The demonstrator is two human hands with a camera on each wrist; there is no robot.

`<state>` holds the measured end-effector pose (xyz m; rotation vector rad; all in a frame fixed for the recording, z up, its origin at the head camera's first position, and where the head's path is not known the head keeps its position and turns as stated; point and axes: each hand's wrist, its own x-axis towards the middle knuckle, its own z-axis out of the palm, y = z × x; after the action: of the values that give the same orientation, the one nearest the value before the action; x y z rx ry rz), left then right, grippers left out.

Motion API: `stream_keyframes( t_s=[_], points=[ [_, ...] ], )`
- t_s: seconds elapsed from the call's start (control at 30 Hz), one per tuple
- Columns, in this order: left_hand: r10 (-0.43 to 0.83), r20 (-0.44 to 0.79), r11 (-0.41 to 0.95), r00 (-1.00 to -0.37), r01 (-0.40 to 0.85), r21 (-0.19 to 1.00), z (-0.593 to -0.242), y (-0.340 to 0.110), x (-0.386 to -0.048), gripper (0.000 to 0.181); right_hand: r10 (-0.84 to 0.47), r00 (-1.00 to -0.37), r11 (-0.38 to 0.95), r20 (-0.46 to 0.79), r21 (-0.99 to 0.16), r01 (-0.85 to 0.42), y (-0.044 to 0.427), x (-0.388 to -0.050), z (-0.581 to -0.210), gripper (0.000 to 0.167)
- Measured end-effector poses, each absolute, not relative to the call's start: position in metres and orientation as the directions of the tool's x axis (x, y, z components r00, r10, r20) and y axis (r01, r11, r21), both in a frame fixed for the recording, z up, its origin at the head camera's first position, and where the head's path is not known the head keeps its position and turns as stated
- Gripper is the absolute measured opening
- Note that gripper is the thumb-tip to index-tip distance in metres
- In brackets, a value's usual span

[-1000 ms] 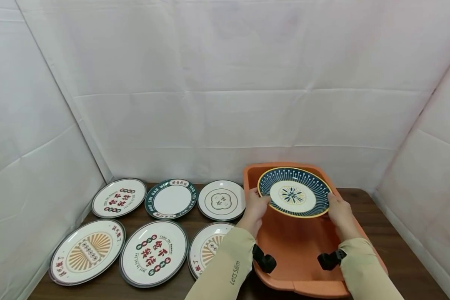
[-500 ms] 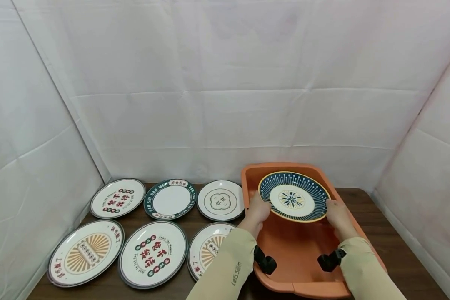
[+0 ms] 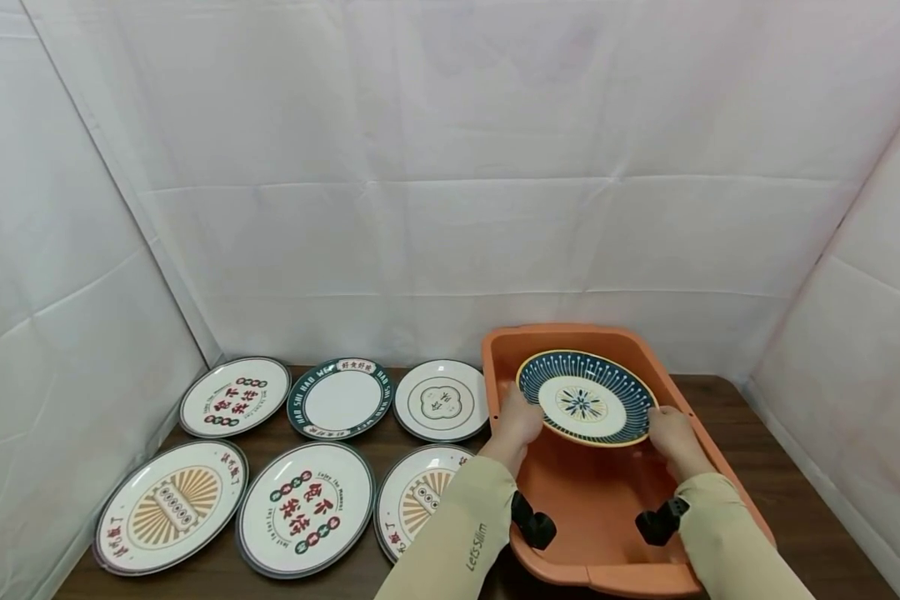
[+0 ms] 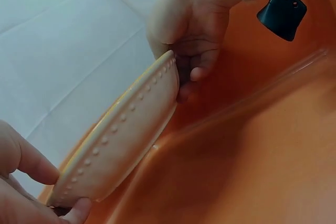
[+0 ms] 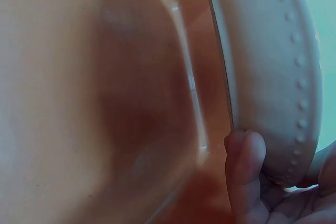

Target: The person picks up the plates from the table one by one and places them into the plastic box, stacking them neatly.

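A deep plate (image 3: pixel 581 402) with a blue patterned border, yellow rim and white centre is held level-ish inside the orange basin (image 3: pixel 592 567), near its far end. My left hand (image 3: pixel 516 423) grips its left edge, and my right hand (image 3: pixel 675 435) pinches the right edge. Raised dots run along the plate's pale outer side (image 4: pixel 121 135) in the left wrist view, where both hands hold opposite ends. From the right wrist, the fingers (image 5: pixel 247 166) curl under the plate's side (image 5: pixel 262 72). Basin floor shows below; a gap appears between it and the plate's foot.
Several printed plates lie in two rows left of the basin, among them a green-rimmed plate (image 3: pixel 340 400) and a sunburst plate (image 3: pixel 172 508). My left sleeve partly covers another sunburst plate (image 3: pixel 412 492). White cloth walls (image 3: pixel 465 242) stand around the wooden table (image 3: pixel 765 433).
Both hands have lowered the blue-bordered plate slightly, down into the basin. The plates on the left look unmoved on the table.
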<state>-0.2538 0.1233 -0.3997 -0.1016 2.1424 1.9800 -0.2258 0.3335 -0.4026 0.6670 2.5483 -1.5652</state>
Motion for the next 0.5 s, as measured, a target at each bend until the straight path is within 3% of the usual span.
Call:
stream_keyframes(
  t_s=[0.3, 0.5],
  points=[
    [0.116, -0.244, 0.092, -0.963, -0.234, 0.968, -0.396, 0.123, -0.252, 0.07, 0.281, -0.895, 0.346, -0.346, -0.833, 0.431, 0.333, -0.228, -0.407, 0.04],
    [0.105, -0.28, 0.076, -0.954, -0.273, 0.959, -0.395, 0.124, -0.254, 0.074, 0.264, -0.89, 0.34, -0.373, -0.827, 0.447, 0.334, -0.23, -0.413, 0.042]
  ],
)
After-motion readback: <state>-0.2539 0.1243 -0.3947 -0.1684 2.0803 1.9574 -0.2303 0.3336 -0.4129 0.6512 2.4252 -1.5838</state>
